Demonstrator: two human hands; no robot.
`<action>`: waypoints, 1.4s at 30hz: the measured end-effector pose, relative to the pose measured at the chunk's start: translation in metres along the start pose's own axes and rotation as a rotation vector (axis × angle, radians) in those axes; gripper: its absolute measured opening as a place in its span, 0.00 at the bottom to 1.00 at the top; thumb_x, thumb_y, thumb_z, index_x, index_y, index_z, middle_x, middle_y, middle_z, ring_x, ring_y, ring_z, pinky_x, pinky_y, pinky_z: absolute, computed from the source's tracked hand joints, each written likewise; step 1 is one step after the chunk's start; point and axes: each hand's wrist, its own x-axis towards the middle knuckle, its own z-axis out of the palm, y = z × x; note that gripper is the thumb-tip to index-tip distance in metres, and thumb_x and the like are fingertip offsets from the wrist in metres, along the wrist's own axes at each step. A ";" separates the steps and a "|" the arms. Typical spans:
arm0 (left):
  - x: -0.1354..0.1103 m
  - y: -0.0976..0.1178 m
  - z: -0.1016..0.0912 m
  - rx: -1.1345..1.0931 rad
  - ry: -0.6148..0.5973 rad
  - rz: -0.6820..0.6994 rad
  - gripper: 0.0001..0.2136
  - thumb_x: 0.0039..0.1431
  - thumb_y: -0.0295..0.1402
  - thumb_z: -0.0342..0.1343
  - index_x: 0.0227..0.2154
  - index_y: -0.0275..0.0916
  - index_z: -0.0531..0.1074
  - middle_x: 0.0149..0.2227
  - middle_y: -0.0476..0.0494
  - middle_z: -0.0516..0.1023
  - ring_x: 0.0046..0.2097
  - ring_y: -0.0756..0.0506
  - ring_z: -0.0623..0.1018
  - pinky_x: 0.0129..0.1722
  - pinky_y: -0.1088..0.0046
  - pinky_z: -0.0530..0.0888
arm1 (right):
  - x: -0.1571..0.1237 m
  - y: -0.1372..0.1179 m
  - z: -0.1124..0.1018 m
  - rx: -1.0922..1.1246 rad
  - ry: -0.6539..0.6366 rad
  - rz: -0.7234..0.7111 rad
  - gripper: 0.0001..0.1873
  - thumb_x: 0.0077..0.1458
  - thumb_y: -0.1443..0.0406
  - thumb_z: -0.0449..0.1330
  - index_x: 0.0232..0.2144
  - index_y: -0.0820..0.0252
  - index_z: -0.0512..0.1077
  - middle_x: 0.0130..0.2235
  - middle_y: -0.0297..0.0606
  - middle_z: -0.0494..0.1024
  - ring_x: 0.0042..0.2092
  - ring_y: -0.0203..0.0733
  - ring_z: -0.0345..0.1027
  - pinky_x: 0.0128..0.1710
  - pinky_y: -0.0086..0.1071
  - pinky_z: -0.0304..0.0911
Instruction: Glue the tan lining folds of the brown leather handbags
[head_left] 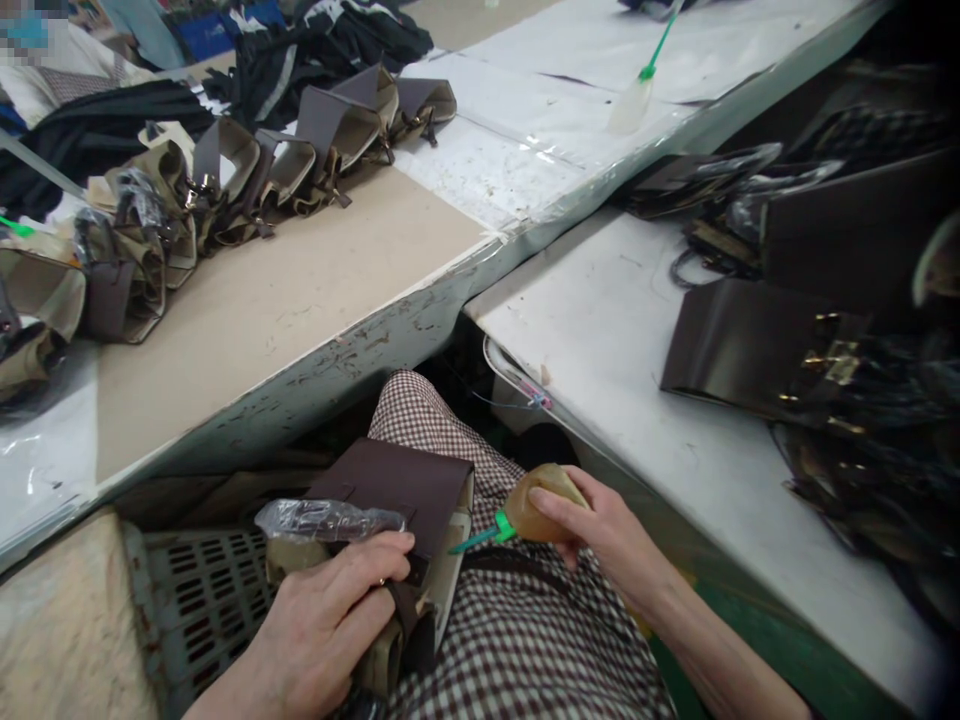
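Left hand (322,620) holds bag (405,480); right hand (589,520) grips bottle (534,505), nozzle (476,540) at bag's edge. Advise light, even squeeze.

The left hand (322,620) lies back upward, fingers (379,556) bent; the right hand (596,515) is curled closed, thumb (559,508) uppermost.

Deep brown bag (412,485), amber bottle (534,508), checked cloth (525,640).
The bag shows a cream inside; the bottle has a green collar (505,526) and blue-green nozzle (474,541); the cloth is checked dark brown and white. Toward the tan-and-white table's (300,290) far edge, the row of bags (337,128) is brown, lined in beige; beside its near edge, a whitish bottle (630,106) carries a bright green nozzle (661,42).
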 end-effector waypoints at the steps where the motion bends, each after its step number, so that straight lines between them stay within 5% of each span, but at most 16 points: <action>1: -0.001 0.000 0.000 -0.006 0.000 -0.011 0.11 0.67 0.18 0.45 0.36 0.35 0.71 0.48 0.37 0.79 0.62 0.44 0.73 0.58 0.76 0.73 | -0.002 -0.001 0.001 0.015 -0.014 0.001 0.23 0.54 0.48 0.65 0.39 0.59 0.69 0.27 0.29 0.71 0.20 0.31 0.59 0.17 0.27 0.59; 14: 0.000 -0.003 -0.004 0.003 -0.010 -0.070 0.11 0.63 0.16 0.48 0.36 0.36 0.71 0.50 0.37 0.76 0.60 0.44 0.74 0.56 0.75 0.74 | -0.041 -0.006 0.015 0.228 -0.140 0.027 0.22 0.54 0.48 0.66 0.38 0.59 0.71 0.31 0.34 0.74 0.22 0.32 0.59 0.15 0.25 0.58; 28: 0.001 -0.005 -0.005 -0.053 0.145 -0.121 0.11 0.63 0.15 0.54 0.44 0.34 0.72 0.53 0.36 0.71 0.60 0.43 0.72 0.61 0.70 0.71 | -0.052 -0.001 0.034 0.484 0.019 0.083 0.23 0.52 0.47 0.67 0.39 0.58 0.73 0.33 0.38 0.76 0.28 0.37 0.62 0.17 0.27 0.62; 37: -0.008 -0.003 0.008 0.019 0.203 -0.113 0.11 0.62 0.15 0.55 0.44 0.34 0.73 0.53 0.34 0.74 0.59 0.39 0.75 0.58 0.64 0.77 | -0.056 0.010 0.026 0.453 -0.049 0.078 0.20 0.58 0.48 0.62 0.40 0.58 0.74 0.35 0.39 0.76 0.27 0.36 0.62 0.18 0.26 0.61; 42: -0.008 -0.003 0.011 0.005 0.179 -0.072 0.11 0.63 0.16 0.53 0.44 0.33 0.73 0.52 0.34 0.76 0.59 0.40 0.75 0.58 0.67 0.77 | -0.053 -0.003 0.010 0.379 -0.089 0.077 0.22 0.52 0.46 0.65 0.36 0.58 0.75 0.31 0.36 0.75 0.24 0.34 0.60 0.16 0.25 0.57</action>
